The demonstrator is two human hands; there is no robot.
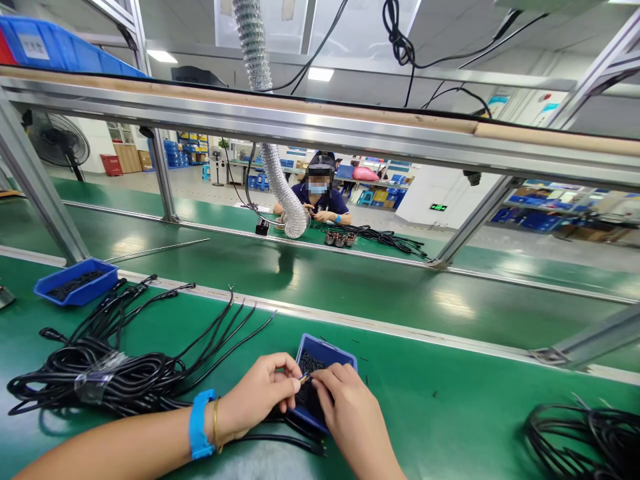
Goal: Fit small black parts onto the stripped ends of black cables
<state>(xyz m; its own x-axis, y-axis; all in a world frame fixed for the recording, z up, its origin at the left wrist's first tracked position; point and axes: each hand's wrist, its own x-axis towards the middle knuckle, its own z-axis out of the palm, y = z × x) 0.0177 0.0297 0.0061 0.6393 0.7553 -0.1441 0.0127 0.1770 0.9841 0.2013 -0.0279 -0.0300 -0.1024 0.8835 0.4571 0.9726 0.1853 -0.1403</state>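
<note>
My left hand (273, 385) pinches the thin coloured wire ends (303, 379) of a black cable between thumb and forefinger. Close against them, the fingertips of my right hand (346, 399) are pinched on what looks like a short black tube, mostly hidden by the fingers. Both hands are over a blue bin (345, 352) holding many short black tubes (311, 363). Black cable ends (293, 440) lie below my hands. To the left is a coiled bundle of black cables (145, 373), bound with clear wrap, its stripped ends pointing toward the back rail.
Another blue bin (75, 283) with small black parts stands at the left. More coiled black cable (587, 437) lies at the right. Loose black bits (435, 394) dot the green bench. A metal rail (350, 325) crosses behind; beyond it a co-worker (323, 193) sits near a duct (287, 193).
</note>
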